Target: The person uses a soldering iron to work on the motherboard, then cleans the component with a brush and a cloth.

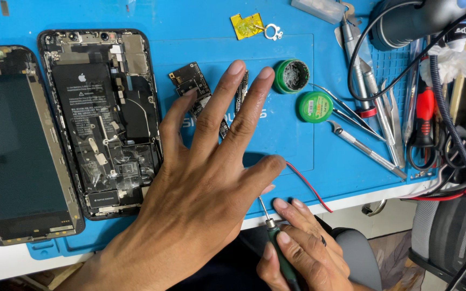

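1. Left hand [206, 183] is spread wide and flat, fingers fanned, palm down above the blue mat [287, 140]; it holds nothing. Its fingertips hover over or rest on the small circuit board [192, 86]; contact cannot be told.
2. Right hand [300, 248] is closed around a slim screwdriver [273, 237] with a dark green handle, near the tabletop [351, 202] front edge. The thin steel tip points up toward the left palm. This tool looks light and stiff; the grip sits low on the handle, and a hold nearer the collar would likely give finer control.
3. Opened phone body [101, 124] lies on the mat to the left, its battery and inner parts exposed. It probably feels light but is fragile inside; the outer frame edges look like the safe place to hold.
4. Detached screen [20, 145] lies just beside the phone body, at the far left. Thin glass, likely brittle and slippery; best taken by its long edges.
5. Circuit board sits between the phone body and the two green tins [303, 91], partly hidden by the left fingers. It appears very light, rigid and delicate; edges only, not the components.
6. Tweezers and other metal tools [368, 113] lie to the right, beside tangled cables [449, 134].
7. Red wire [308, 186] trails off the mat by the right hand, thin and limp.
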